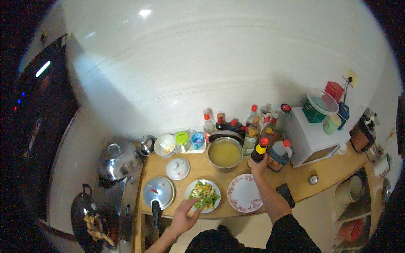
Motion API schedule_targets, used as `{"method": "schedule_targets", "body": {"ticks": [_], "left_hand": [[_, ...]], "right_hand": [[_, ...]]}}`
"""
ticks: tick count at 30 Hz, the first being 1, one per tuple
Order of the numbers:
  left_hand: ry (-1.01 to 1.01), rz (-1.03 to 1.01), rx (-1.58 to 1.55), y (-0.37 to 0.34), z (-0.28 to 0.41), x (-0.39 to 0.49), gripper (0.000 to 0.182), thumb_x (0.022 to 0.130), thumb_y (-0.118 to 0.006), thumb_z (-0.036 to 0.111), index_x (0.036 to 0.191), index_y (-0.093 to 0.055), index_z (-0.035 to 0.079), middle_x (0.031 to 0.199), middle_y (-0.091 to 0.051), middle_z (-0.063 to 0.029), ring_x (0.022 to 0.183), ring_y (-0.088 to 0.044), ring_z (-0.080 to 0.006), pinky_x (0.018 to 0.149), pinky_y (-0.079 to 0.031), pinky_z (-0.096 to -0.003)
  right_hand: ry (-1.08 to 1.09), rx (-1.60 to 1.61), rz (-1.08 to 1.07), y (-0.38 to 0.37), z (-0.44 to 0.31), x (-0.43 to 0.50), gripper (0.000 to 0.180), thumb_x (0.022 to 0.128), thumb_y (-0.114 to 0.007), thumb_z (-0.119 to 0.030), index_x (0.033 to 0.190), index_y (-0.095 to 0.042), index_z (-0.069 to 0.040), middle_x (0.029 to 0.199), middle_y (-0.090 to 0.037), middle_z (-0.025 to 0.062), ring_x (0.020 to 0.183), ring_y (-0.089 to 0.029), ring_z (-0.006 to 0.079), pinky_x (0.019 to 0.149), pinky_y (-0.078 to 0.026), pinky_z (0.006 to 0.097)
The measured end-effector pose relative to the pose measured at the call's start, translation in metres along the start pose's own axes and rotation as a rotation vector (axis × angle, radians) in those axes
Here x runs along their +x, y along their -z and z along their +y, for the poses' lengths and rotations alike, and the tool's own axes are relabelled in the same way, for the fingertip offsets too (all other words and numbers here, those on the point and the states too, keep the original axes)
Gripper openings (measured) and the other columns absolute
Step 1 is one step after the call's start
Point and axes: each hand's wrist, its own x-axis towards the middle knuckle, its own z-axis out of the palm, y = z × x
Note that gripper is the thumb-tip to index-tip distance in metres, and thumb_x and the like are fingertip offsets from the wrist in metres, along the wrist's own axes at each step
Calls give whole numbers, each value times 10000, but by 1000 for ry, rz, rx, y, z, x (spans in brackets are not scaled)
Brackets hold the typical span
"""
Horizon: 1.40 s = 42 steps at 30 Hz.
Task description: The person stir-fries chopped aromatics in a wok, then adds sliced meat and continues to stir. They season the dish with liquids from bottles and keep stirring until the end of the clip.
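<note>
My right hand (258,166) is wrapped around the lower part of a dark sauce bottle (260,151) with a red cap and a yellow neck band. The bottle is upright among other bottles at the back of the wooden counter. My left hand (186,213) has its fingers apart and holds nothing. Its fingertips are over the near left edge of a white plate (217,187) of chopped green and yellow food (204,195); whether they touch it I cannot tell. Under my right forearm lies part of a white plate with a pink floral rim (243,193).
A pot of yellowish liquid (225,153) stands behind the plates. Left are a pressure cooker (158,191), a white lid (177,168), and a wok with food (90,221) on the stove. Right are a handled jug (278,155), a dark flat object (285,194) and a white microwave (316,132).
</note>
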Motion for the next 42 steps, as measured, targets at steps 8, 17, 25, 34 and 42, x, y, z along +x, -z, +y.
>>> {"method": "schedule_targets", "body": {"ticks": [8,17,25,34,42], "left_hand": [[865,308,138,30,-70,-351,283,881,-681,200,1113,-688,38,984,-719,-152,844,-703,-275,789,-558,-364],[1646,582,22,-28,-31,-632,363,850,-686,288,1118,-694,43,975,-730,-154,884,-710,-286,809,-563,-385],[1682,516,-161,-66,-52,-755,467,841,-699,381,1164,-680,44,1061,-720,-163,977,-697,-302,870,-546,-380],[1759,991,-340,-114,-16,-824,412,874,-681,288,1152,-665,-16,985,-723,-176,870,-688,-282,774,-548,-394],[1774,903,-182,-171,39,-808,261,878,-593,237,926,-714,11,816,-690,-141,733,-631,-292,683,-520,-427]], "right_hand": [[37,-273,-21,8,59,39,589,760,-748,-122,1287,-498,-35,1171,-595,99,1095,-571,220,975,-444,358],[112,-294,-417,-43,-130,-169,375,882,-641,-110,1238,-549,-37,1172,-588,73,1096,-559,201,966,-446,343],[1339,-289,-1768,-165,-416,-629,608,774,-773,-239,1283,-500,-50,1163,-558,224,1093,-590,391,874,-524,463],[1717,-895,-1669,-306,-510,-670,319,841,-583,-186,1107,-634,-19,1011,-697,243,917,-693,397,810,-554,502],[1422,-1555,-2033,-406,-533,-678,271,809,-710,-293,819,-724,-23,784,-718,85,620,-642,238,562,-516,414]]}}
